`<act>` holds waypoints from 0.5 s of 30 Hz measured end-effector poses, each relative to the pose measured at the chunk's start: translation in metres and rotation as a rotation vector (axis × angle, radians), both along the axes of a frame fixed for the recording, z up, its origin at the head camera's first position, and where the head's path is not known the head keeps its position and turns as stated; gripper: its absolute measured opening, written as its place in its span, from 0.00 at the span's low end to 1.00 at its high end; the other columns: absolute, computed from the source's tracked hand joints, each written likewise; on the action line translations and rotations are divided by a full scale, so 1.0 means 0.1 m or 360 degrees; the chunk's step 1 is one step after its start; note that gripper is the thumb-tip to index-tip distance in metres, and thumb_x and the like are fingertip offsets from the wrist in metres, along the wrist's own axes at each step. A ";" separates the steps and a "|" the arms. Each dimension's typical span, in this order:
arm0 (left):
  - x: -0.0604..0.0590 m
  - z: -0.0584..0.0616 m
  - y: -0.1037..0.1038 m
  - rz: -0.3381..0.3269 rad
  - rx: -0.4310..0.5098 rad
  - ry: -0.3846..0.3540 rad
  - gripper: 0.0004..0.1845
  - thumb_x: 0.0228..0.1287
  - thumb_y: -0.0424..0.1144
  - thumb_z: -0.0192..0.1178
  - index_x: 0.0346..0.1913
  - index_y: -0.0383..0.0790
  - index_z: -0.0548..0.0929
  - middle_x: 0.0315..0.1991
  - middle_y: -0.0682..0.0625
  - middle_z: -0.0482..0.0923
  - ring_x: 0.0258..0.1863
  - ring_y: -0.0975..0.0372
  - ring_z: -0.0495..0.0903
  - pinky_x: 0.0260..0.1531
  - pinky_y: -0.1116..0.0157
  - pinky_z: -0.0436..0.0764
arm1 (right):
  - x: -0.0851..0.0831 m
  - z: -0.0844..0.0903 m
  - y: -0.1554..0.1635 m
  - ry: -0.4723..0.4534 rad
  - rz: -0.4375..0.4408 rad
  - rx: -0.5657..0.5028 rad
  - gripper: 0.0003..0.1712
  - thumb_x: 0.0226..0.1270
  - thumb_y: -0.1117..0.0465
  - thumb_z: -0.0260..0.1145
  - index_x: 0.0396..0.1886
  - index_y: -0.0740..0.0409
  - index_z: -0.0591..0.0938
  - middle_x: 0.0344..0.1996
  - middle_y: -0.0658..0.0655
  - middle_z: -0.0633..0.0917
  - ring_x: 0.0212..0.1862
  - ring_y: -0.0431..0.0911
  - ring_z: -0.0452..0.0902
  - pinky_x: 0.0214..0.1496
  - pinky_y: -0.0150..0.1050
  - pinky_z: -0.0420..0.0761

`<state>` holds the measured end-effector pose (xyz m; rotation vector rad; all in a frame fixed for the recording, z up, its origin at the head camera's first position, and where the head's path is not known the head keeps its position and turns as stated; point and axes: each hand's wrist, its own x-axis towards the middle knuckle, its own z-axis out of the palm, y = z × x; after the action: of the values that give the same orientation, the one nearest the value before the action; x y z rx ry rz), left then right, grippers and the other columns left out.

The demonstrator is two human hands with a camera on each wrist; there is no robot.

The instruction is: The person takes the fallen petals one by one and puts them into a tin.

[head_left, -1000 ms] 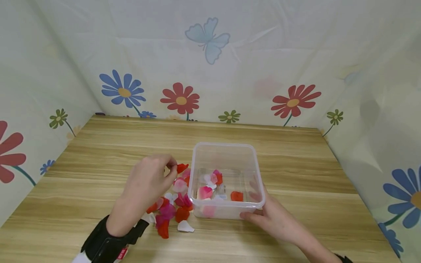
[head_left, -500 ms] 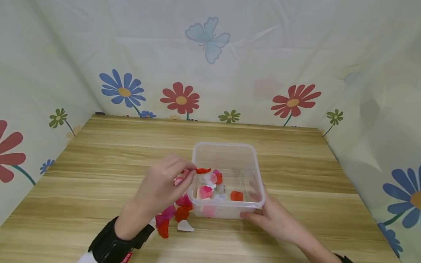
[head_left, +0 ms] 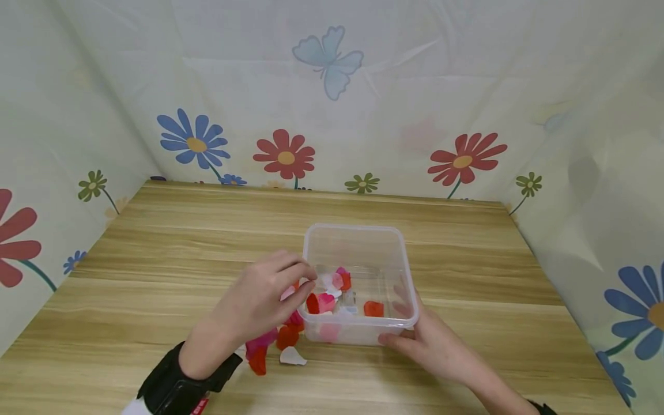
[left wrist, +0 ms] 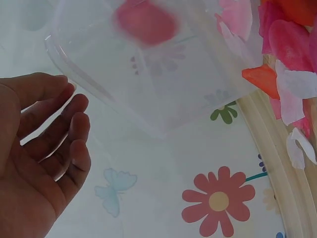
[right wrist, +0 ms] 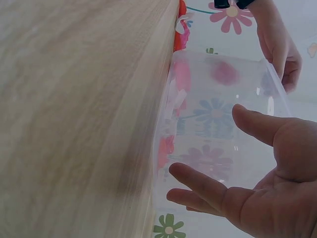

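Note:
A clear plastic box stands on the table with several red, pink and white flower petals in it. My left hand is at its left rim, thumb and index fingertips close together with nothing between them. Just below that rim, inside the box, is a single red petal; in the left wrist view this red petal appears blurred through the wall. My right hand holds the box's near right corner, thumb on the front wall and fingers along the right side.
Loose petals in red, magenta and white lie on the wooden table left of the box, partly hidden under my left hand. Fabric walls printed with flowers and a butterfly enclose the table's back and sides.
My left hand moved right from the loose petals to the box rim, carrying a red petal, and let it go inside the box. My right hand stayed on the corner.

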<state>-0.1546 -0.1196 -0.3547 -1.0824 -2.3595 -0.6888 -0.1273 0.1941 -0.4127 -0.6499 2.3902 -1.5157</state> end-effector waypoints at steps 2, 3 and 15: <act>0.00 0.01 -0.02 0.0010 -0.0004 -0.0015 0.15 0.55 0.38 0.80 0.44 0.40 0.89 0.41 0.50 0.87 0.41 0.61 0.85 0.43 0.66 0.85 | 0.00 0.00 0.00 -0.0015 0.0002 0.0000 0.59 0.66 0.65 0.74 0.83 0.50 0.43 0.71 0.69 0.68 0.62 0.59 0.77 0.57 0.43 0.82; -0.01 0.01 -0.02 0.0013 -0.0004 -0.0023 0.14 0.55 0.38 0.79 0.44 0.40 0.89 0.41 0.50 0.87 0.41 0.61 0.85 0.43 0.66 0.85 | 0.00 0.01 0.00 -0.0018 0.0004 0.0001 0.59 0.66 0.65 0.74 0.83 0.50 0.44 0.71 0.69 0.68 0.62 0.59 0.77 0.57 0.43 0.82; -0.01 0.10 -0.18 0.0343 -0.0134 -0.0221 0.13 0.57 0.36 0.78 0.42 0.40 0.86 0.39 0.49 0.84 0.37 0.59 0.86 0.39 0.63 0.86 | -0.01 -0.01 0.01 0.0025 0.0026 -0.0013 0.59 0.66 0.64 0.74 0.83 0.52 0.43 0.72 0.69 0.67 0.59 0.56 0.79 0.54 0.41 0.83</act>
<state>-0.1553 -0.1378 -0.3451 -0.8192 -2.5966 -0.6078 -0.1285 0.1956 -0.4139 -0.6841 2.3855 -1.5203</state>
